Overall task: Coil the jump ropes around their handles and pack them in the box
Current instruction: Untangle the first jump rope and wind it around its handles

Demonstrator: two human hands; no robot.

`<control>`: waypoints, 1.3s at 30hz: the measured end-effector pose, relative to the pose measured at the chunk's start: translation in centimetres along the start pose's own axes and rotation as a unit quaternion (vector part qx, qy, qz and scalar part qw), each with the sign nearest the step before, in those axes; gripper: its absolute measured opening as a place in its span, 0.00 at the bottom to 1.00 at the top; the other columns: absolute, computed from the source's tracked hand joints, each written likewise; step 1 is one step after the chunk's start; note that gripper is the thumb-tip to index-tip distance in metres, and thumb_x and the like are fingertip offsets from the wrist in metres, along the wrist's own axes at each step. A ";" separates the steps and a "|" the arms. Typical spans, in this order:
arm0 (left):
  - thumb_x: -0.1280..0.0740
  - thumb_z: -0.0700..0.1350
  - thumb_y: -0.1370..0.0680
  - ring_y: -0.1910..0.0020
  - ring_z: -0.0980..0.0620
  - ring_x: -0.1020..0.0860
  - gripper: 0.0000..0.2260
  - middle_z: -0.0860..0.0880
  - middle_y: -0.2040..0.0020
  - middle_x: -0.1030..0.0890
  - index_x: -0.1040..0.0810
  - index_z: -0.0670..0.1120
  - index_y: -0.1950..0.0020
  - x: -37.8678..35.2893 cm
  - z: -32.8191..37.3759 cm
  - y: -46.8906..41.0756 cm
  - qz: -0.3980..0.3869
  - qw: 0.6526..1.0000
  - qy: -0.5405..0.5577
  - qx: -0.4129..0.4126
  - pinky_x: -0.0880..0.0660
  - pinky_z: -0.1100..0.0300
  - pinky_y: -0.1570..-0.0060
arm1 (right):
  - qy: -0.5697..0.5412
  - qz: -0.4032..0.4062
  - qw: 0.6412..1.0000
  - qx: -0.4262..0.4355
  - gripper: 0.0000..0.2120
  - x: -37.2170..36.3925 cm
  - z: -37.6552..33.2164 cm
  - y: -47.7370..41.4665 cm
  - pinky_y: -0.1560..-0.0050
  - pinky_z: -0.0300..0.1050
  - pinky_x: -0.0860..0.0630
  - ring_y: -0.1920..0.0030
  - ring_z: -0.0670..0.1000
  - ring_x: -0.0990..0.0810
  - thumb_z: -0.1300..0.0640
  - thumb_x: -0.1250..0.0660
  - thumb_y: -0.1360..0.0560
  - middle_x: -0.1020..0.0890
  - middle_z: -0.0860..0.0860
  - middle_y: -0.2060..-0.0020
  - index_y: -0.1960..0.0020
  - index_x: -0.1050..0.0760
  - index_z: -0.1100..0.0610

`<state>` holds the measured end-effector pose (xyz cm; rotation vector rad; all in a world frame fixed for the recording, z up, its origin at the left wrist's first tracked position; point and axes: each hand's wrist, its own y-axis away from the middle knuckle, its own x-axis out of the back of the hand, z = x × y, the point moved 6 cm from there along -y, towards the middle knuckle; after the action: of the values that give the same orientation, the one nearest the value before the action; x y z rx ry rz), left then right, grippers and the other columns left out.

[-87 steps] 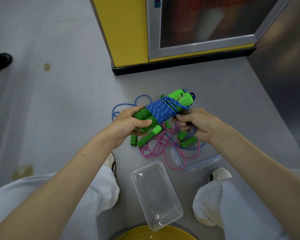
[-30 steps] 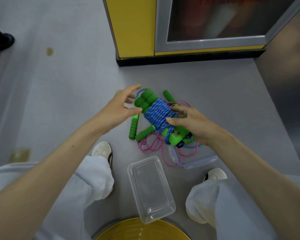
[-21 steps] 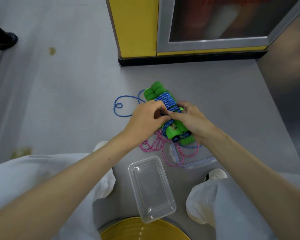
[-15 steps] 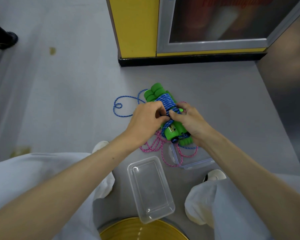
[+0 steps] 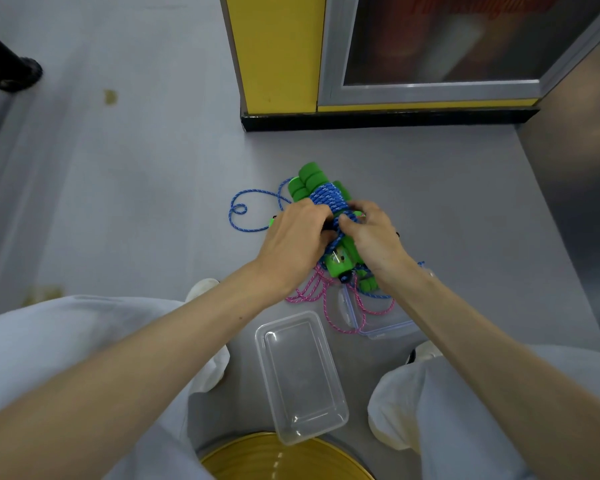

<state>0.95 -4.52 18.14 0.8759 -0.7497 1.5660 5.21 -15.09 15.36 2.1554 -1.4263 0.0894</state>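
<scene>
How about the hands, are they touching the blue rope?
Touching. The head view shows the left hand and right hand gripping the blue rope around the green handles.

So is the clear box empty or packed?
Empty: the clear box shows only its bare bottom; blue rope and pink rope are outside it.

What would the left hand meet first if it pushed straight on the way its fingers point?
The blue rope wound on the green handles; the left hand touches it now. The right hand lies just beyond, depth unclear.
</scene>
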 end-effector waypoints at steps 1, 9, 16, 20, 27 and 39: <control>0.32 0.43 0.25 0.57 0.44 0.26 0.06 0.48 0.58 0.27 0.21 0.41 0.52 -0.1 0.0 -0.1 -0.005 1.000 -0.006 0.004 0.29 0.49 0.57 | 0.001 0.001 1.000 -0.003 0.17 0.0 0.1 0.0 0.39 0.52 0.27 0.44 0.52 0.23 0.56 0.38 0.22 0.22 0.53 0.43 0.33 0.31 0.55; 0.31 0.44 0.27 0.56 0.46 0.23 0.06 0.47 0.56 0.21 0.23 0.43 0.54 0.4 -0.2 0.0 -0.014 0.999 0.016 0.050 0.26 0.51 0.56 | -0.122 -0.020 0.991 -0.050 0.09 0.0 0.9 -0.2 0.40 0.56 0.25 0.47 0.58 0.20 0.56 0.32 0.27 0.20 0.59 0.46 0.48 0.23 0.53; 0.31 0.42 0.26 0.57 0.50 0.26 0.04 0.52 0.59 0.25 0.24 0.44 0.54 0.3 -0.7 -0.2 -0.042 0.995 0.074 0.055 0.28 0.55 0.56 | -0.173 -0.065 0.981 -0.060 0.07 0.1 1.0 -0.3 0.61 0.40 0.21 0.62 0.47 0.17 0.59 0.34 0.23 0.17 0.51 0.60 0.46 0.22 0.56; 0.30 0.42 0.25 0.57 0.49 0.25 0.04 0.51 0.58 0.25 0.22 0.43 0.53 0.1 -0.8 -0.2 -0.033 0.995 0.077 0.053 0.26 0.52 0.54 | -0.163 -0.067 0.984 -0.040 0.06 -0.1 0.9 -0.1 0.65 0.37 0.22 0.67 0.45 0.18 0.62 0.37 0.22 0.17 0.50 0.64 0.53 0.21 0.56; 0.32 0.43 0.25 0.57 0.50 0.26 0.05 0.52 0.60 0.27 0.20 0.43 0.51 0.0 -0.6 -0.9 -0.066 0.996 0.051 0.044 0.26 0.54 0.55 | -0.138 -0.048 0.989 -0.016 0.08 0.0 0.5 -0.1 0.56 0.42 0.21 0.63 0.47 0.19 0.63 0.37 0.22 0.18 0.51 0.62 0.56 0.21 0.54; 0.30 0.40 0.27 0.69 0.57 0.33 0.07 0.52 0.67 0.29 0.28 0.46 0.60 -1.1 -1.6 -0.4 -0.138 0.972 0.164 0.100 0.35 0.61 0.67 | -0.121 -0.101 0.986 -0.051 0.07 -0.3 0.8 0.2 0.58 0.44 0.21 0.64 0.51 0.18 0.60 0.36 0.22 0.17 0.53 0.63 0.56 0.20 0.55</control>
<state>1.25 -3.68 16.35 0.8005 -0.2250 1.5013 4.76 -15.31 14.64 2.2703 -1.2968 -0.3236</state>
